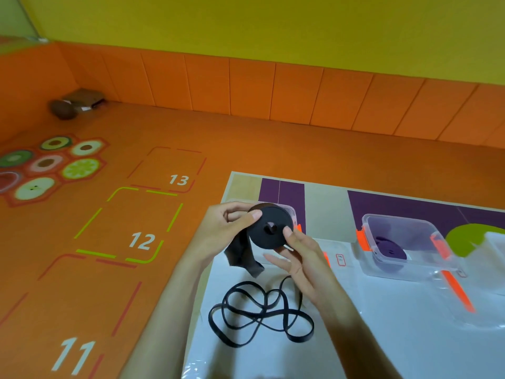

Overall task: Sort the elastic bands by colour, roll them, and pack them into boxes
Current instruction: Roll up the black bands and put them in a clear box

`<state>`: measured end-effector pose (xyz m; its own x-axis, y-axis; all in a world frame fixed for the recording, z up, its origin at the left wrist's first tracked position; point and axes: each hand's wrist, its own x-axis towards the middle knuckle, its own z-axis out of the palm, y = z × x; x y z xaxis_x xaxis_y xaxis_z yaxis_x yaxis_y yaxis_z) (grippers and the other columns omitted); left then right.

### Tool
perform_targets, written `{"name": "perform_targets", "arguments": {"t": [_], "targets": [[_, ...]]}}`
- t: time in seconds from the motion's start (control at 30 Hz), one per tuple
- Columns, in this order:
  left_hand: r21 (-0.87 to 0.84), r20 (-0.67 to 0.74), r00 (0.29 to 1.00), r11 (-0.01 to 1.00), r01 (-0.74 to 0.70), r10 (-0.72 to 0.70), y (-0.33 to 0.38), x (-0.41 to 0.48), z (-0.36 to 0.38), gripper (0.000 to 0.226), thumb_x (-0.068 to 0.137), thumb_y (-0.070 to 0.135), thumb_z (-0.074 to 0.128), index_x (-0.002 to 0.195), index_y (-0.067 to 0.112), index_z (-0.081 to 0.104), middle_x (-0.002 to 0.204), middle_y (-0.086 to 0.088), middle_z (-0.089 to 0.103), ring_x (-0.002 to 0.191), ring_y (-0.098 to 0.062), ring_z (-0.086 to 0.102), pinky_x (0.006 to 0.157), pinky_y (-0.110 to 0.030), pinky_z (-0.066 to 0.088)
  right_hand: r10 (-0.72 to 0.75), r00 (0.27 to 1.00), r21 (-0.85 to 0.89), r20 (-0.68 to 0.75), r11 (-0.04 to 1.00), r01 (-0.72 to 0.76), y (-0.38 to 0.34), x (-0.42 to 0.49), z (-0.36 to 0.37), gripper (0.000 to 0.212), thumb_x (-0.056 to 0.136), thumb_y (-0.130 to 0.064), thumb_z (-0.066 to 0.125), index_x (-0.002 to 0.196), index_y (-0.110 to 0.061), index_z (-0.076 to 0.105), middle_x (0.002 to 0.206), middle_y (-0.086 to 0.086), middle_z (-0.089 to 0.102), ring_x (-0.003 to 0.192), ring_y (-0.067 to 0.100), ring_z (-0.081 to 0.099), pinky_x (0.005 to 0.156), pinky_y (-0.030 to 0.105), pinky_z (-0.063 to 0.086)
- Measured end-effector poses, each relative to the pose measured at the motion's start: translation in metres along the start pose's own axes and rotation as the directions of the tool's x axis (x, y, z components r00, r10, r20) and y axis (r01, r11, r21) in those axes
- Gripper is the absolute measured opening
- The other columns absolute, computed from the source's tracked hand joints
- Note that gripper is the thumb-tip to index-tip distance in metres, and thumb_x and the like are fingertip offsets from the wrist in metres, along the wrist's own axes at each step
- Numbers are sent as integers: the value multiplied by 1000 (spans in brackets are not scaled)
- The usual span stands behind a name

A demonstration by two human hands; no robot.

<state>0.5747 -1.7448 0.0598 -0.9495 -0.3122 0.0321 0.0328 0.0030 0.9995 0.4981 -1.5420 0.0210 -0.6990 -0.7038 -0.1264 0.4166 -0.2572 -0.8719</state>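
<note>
Low in the frame, slack black elastic (259, 313) lies looped on the worktop (382, 337), likely feeding the black roll (269, 228) above it at centre, pinched between left hand (226, 231) and right hand (303, 258), before the clear boxes (404, 244) beyond.

left hand (218, 231): bare, no rings | right hand (303, 258): bare | forearms: unsleeved

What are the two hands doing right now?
Left hand: closed on the black roll, thumb on its face.
Right hand: pinching the same roll's lower edge, other fingers spread.
</note>
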Motion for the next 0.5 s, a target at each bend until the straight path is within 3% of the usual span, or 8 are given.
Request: {"name": "perform_targets", "arguments": {"t": [0.1,0.17,0.23,0.33,0.43,0.5], "targets": [[76,69,997,997,-23,17,0,-4,-6,13,97,29,78,108,22,82,99,-5,83,97,-22,80,84,-25,60,165,982,-388,91,914,-118,-32,-1,-14,44,92,-48,80,131,-29,73,130,9,76,119,33,74,90,50,65],[66,148,989,998,-24,14,4,-5,-3,14,98,25,77,111,20,81,103,-5,83,98,-23,80,82,-24,61,172,981,-464,89,879,-112,-51,-1,-15,47,86,-52,84,128,-32,74,122,8,79,107,35,78,79,44,67],[39,160,987,999,-25,19,8,-5,3,16,99,24,77,113,19,80,105,-5,83,100,-23,80,82,-22,60,133,989,-465,69,881,-86,-62,-1,-13,51,81,-57,86,123,-30,76,117,10,80,99,38,79,73,40,67],[26,140,990,1000,-12,8,8,-6,6,18,96,29,79,112,22,80,104,-6,83,101,-20,79,85,-23,58,66,998,-392,25,918,-50,-64,-1,-15,58,74,-60,89,118,-24,79,117,14,79,99,42,78,76,41,67],[64,80,997,998,5,-10,-2,-11,6,16,90,33,85,101,22,81,94,-10,81,89,-15,75,84,-31,57,5,999,-286,-45,958,-18,-62,-3,-18,53,76,-55,89,118,-23,80,120,14,78,102,41,78,78,40,66],[48,51,998,999,26,-28,-7,-15,6,14,88,28,87,97,19,82,88,-5,81,79,-16,73,76,-32,60,1,998,-328,-58,945,-20,-62,-6,-21,45,83,-49,86,119,-22,79,119,15,79,101,41,78,78,42,67]]}}
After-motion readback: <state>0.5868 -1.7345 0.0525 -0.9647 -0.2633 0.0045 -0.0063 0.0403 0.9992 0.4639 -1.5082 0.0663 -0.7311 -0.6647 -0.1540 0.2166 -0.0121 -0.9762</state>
